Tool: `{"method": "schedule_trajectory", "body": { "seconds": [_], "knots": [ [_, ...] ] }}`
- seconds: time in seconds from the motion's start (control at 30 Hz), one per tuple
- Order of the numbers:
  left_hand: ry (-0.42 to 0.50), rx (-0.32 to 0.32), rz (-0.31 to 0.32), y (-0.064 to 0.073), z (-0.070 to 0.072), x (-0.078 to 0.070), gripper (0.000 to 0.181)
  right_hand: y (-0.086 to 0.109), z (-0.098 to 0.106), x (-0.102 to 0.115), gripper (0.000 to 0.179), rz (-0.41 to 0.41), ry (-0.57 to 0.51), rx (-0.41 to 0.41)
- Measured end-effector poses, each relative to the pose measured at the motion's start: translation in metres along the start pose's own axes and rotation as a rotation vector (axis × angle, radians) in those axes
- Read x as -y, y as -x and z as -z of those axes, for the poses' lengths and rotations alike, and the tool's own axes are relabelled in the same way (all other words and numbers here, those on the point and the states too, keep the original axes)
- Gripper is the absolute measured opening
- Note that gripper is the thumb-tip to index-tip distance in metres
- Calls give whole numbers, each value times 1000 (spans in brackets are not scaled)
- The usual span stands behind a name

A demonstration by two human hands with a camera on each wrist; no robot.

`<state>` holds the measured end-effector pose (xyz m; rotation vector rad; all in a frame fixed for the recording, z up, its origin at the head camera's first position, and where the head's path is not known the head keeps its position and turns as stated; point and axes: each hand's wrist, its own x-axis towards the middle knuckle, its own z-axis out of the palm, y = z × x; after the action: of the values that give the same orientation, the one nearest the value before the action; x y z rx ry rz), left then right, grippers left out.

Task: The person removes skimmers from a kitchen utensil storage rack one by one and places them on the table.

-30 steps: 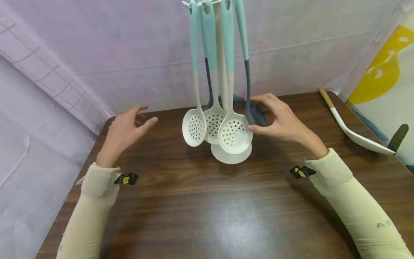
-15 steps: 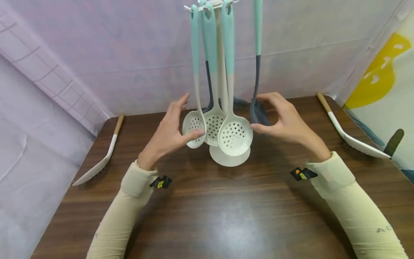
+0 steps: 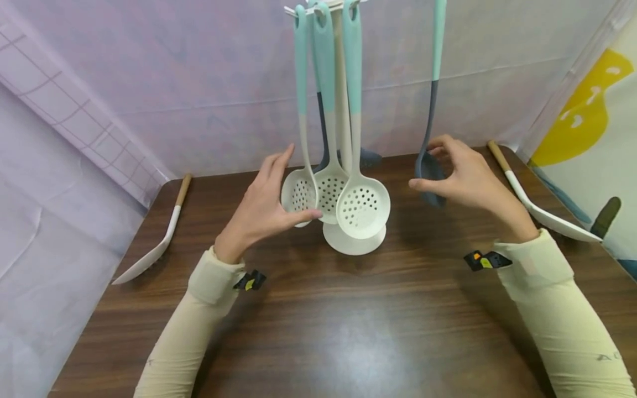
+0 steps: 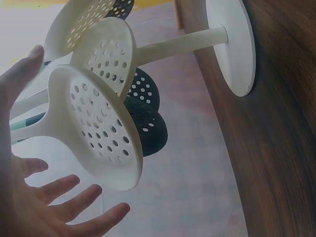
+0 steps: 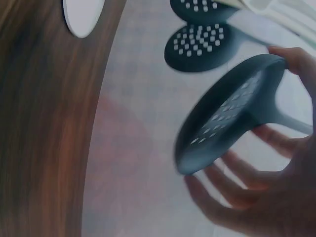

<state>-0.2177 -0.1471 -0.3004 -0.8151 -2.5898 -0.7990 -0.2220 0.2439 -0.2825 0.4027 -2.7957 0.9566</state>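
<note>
My right hand holds a dark grey skimmer with a mint handle by its perforated head, thumb at the near side. It hangs upright, apart from the rack, its handle top out of view; the right wrist view shows fingers curled around the skimmer head. My left hand is around the leftmost white skimmer, thumb in front. In the left wrist view its fingers are spread beside the white skimmer. Other white skimmers hang from a white stand.
More dark perforated utensils hang at the back of the stand. White turners with wooden handles lie at both table sides, one on the left and one on the right. A pale cloth wall rises behind the brown table.
My right hand has moved the dark skimmer rightwards, away from the stand. My left hand has come in from the left to the leftmost white skimmer, uncovering the left turner.
</note>
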Motion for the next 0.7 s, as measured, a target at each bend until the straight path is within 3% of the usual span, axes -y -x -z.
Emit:
{"method": "schedule_trajectory", "body": {
  "seconds": [0.13,0.23,0.47,0.6,0.7],
  "knots": [
    [-12,-4,-16,-1,-1,-3,129,-3,13,-16,86,-138,99,78],
    [-14,-4,-26,-2,-2,-5,131,-4,24,-31,92,-237,154,190],
    [-37,-17,-52,-2,-4,-8,130,7,43,-60,85,-330,232,354],
    [-63,-6,-56,-3,-5,-8,128,13,46,-70,93,-403,250,421],
    [-80,-2,-68,-3,-7,-8,127,15,47,-75,76,-451,236,473]
  ]
}}
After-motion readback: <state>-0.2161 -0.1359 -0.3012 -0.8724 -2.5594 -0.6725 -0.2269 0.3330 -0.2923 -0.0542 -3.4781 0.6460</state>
